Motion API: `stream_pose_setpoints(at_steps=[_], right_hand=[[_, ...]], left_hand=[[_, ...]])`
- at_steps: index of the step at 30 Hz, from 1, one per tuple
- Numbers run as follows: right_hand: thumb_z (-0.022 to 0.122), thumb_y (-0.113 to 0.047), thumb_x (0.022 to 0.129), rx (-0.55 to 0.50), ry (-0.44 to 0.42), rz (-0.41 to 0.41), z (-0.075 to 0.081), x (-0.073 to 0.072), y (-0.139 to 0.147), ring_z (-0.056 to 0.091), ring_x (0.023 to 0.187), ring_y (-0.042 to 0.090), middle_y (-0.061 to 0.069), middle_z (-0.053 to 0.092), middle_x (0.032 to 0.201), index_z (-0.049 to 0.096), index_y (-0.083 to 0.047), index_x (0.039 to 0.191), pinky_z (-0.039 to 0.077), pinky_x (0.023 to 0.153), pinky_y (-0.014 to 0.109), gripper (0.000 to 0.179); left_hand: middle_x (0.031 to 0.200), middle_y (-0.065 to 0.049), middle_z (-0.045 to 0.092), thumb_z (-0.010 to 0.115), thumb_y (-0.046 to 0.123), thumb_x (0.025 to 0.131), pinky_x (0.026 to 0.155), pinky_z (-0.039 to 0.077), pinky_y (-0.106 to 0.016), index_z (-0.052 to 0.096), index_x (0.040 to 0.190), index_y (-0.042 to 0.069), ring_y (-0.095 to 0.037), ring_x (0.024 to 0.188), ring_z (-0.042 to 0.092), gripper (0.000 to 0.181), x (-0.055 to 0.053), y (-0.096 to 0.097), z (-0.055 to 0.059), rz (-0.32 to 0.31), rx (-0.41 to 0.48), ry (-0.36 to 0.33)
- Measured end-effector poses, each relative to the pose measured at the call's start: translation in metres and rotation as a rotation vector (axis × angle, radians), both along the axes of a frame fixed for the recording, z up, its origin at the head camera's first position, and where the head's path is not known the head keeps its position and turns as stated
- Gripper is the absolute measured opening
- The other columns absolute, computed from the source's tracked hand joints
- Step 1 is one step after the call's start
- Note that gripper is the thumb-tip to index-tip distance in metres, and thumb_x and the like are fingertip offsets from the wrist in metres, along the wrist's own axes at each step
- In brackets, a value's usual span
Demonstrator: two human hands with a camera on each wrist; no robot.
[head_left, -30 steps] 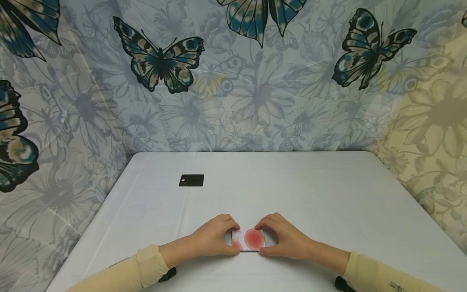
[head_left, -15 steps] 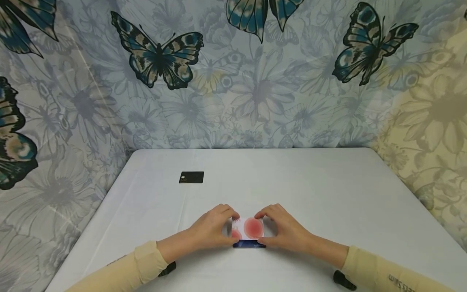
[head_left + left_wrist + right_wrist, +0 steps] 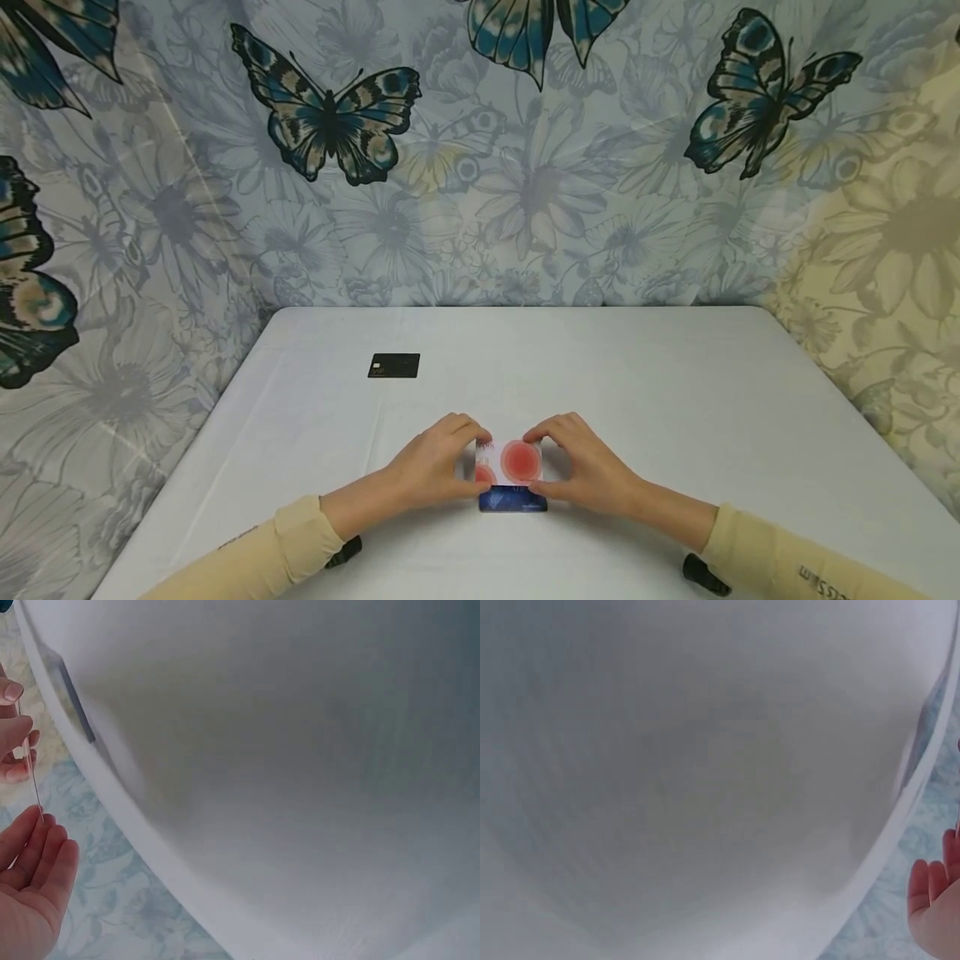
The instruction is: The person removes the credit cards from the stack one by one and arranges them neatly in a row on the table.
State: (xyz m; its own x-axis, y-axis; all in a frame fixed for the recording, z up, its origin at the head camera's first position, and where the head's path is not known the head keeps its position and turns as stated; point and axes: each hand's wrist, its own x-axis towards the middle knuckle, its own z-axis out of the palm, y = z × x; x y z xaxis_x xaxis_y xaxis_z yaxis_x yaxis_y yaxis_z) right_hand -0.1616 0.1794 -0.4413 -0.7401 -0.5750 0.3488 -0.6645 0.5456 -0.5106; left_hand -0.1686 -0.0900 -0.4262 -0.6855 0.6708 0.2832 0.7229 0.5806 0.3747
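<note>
Both hands hold a white card with red circles by its opposite ends, thumbs on the near edge and fingers on the far edge. My left hand pinches its left end; my right hand pinches its right end. Just below it in the head view lies a blue card, partly covered by the white one. The left wrist view shows the white card edge-on as a thin line, raised off the table, with the left hand at one end. The right hand is cut off in the right wrist view.
A black card with a chip lies farther back on the white table, left of centre. Butterfly-patterned cloth hangs behind the table. Dark devices sit under the wrists.
Both hands have lifted the white card with red circles up from the blue card, which was almost fully hidden beneath it. More of the blue card shows now. The black card stays put.
</note>
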Motion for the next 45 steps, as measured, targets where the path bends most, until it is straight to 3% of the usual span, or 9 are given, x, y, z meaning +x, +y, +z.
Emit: stream_pose_setpoints(at_steps=[12, 22, 33, 45], right_hand=[[0.087, -0.028, 0.072, 0.001, 0.053, -0.007, 0.007, -0.015, -0.009, 0.044, 0.110, 0.007, -0.017, 0.056, 0.114, 0.059, -0.022, 0.116, 0.047, 0.090, 0.034, 0.052], [0.087, -0.029, 0.072, 0.027, 0.086, -0.014, 0.012, -0.034, -0.021, 0.045, 0.110, 0.009, -0.013, 0.058, 0.114, 0.060, -0.020, 0.116, 0.048, 0.091, 0.036, 0.052], [0.085, -0.029, 0.074, 0.064, 0.116, -0.005, 0.013, -0.064, -0.039, 0.046, 0.109, 0.012, -0.008, 0.059, 0.113, 0.061, -0.017, 0.115, 0.047, 0.093, 0.035, 0.049], [0.085, -0.027, 0.074, 0.112, 0.138, 0.000, 0.013, -0.102, -0.061, 0.047, 0.108, 0.018, 0.000, 0.061, 0.111, 0.062, -0.013, 0.115, 0.046, 0.094, 0.036, 0.048]], left_hand=[[0.110, 0.003, 0.058, 0.085, 0.029, 0.074, 0.090, 0.050, -0.030, 0.064, 0.114, 0.012, -0.014, 0.105, 0.053, 0.049, -0.014, -0.010, 0.006, 0.007, 0.043, 0.016], [0.112, 0.002, 0.058, 0.085, 0.028, 0.074, 0.093, 0.048, -0.030, 0.064, 0.115, 0.012, -0.014, 0.106, 0.052, 0.049, -0.032, -0.020, 0.008, 0.022, 0.050, 0.043], [0.114, 0.001, 0.057, 0.085, 0.027, 0.075, 0.093, 0.048, -0.031, 0.064, 0.117, 0.011, -0.015, 0.108, 0.052, 0.050, -0.056, -0.036, 0.006, 0.058, 0.029, 0.057], [0.118, -0.003, 0.057, 0.084, 0.028, 0.076, 0.099, 0.044, -0.037, 0.063, 0.119, 0.009, -0.020, 0.115, 0.051, 0.052, -0.091, -0.055, 0.000, 0.085, 0.006, 0.051]])
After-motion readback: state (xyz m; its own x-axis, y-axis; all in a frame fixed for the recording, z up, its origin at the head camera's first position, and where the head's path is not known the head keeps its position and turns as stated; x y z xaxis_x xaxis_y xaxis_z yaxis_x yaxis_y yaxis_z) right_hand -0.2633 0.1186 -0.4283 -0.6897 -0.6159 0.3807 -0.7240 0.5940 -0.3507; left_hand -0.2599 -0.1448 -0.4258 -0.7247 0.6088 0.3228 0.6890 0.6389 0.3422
